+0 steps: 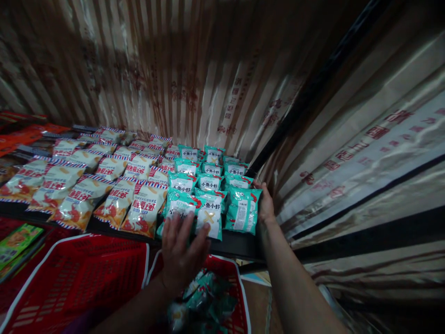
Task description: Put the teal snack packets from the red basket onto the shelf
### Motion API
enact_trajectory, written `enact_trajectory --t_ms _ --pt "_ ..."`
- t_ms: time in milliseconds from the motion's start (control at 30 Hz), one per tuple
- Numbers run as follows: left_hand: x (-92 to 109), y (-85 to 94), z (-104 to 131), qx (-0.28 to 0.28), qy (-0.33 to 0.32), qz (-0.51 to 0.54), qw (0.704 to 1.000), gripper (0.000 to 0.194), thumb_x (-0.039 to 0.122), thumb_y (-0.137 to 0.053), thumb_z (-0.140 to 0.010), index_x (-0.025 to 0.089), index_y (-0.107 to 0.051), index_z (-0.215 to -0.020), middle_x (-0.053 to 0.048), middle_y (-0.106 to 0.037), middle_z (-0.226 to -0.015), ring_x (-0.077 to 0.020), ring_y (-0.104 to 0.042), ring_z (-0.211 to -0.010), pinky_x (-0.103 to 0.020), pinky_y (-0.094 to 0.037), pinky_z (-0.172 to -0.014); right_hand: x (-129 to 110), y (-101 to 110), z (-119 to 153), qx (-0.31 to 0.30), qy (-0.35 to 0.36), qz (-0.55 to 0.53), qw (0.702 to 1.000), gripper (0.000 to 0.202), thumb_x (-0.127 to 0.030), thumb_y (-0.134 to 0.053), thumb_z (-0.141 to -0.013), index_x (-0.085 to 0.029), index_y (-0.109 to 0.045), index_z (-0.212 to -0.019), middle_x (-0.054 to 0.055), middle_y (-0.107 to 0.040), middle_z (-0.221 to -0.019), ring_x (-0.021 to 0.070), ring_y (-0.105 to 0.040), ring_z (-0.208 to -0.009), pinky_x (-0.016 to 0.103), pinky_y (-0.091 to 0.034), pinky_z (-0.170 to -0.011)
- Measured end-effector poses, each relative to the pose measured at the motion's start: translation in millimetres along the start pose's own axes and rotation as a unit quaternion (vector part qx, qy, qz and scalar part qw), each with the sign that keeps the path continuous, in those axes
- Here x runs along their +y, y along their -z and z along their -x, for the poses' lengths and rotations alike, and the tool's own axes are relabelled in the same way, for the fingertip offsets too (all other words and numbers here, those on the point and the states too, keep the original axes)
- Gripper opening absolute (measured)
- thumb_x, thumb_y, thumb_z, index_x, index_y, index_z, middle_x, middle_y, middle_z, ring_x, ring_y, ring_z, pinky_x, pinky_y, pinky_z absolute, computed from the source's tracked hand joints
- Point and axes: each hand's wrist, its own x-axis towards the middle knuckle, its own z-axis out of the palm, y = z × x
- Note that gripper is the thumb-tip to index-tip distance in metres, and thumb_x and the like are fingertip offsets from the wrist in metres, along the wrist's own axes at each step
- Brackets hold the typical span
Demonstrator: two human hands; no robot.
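Observation:
Rows of teal snack bags [210,208] stand on the right end of a dark shelf [239,243]. My left hand [182,246] is in front of the two front bags, fingers spread, its fingertips over their lower faces. Whether it presses on them I cannot tell. My right hand [266,202] is at the right side of the front corner bag [242,211], which shows its back label; the fingers go behind the bag and are partly hidden. More teal bags [208,297] lie in a red basket [243,297] below my left hand.
White and orange snack bags [144,208] fill the shelf to the left. A second red basket [86,264] stands below them, beside a green packet [19,243]. A dark slanting post [278,134] and a printed curtain [208,83] border the shelf.

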Motion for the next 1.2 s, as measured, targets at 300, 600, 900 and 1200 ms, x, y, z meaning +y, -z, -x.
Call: enact_trajectory --t_ms 300,600,900,1200 --pt "79 -41.5 -50 -0.183 -0.016 0.096 0.978 0.060 0.031 -0.054 -0.083 0.017 -0.039 -0.139 -0.014 -0.022 -0.153 -0.0345 -0.014 -0.142 -0.052 -0.030 -0.109 -10 -10 -1 -0.007 -0.053 -0.033 0.998 0.043 -0.052 -0.052 -0.082 -0.021 -0.059 -0.111 0.002 -0.067 -0.092 0.0194 -0.066 -0.081 0.038 -0.055 -0.077" --pt "73 -68.4 -77 -0.227 -0.042 0.077 0.970 0.062 0.044 -0.049 -0.084 0.013 -0.040 -0.138 -0.014 -0.023 -0.153 -0.0331 -0.015 -0.142 -0.050 -0.018 -0.114 -2 -11 -34 0.000 -0.042 -0.038 0.998 0.041 -0.050 -0.051 -0.086 -0.023 -0.059 -0.115 0.002 -0.068 -0.108 0.0196 -0.065 -0.101 0.035 -0.055 -0.084" --pt "67 -70.3 -72 -0.297 -0.049 0.067 0.951 0.058 0.038 -0.038 -0.090 0.012 -0.032 -0.141 -0.017 -0.022 -0.153 -0.0342 -0.009 -0.142 -0.052 -0.017 -0.113 -1 -20 -57 -0.147 -0.081 -0.030 0.985 0.046 -0.058 -0.051 -0.082 -0.023 -0.064 -0.110 0.002 -0.075 -0.091 0.0237 -0.070 -0.089 0.036 -0.058 -0.079" --pt "65 -76.3 -68 -0.283 -0.038 0.061 0.956 0.055 0.036 -0.040 -0.089 0.014 -0.037 -0.139 -0.015 -0.027 -0.151 -0.0321 -0.017 -0.141 -0.050 -0.016 -0.114 -2 -40 -43 -0.101 -0.123 -0.048 0.986 0.056 -0.063 -0.042 -0.085 -0.017 -0.067 -0.103 0.005 -0.075 -0.074 0.0244 -0.072 -0.075 0.034 -0.059 -0.071"
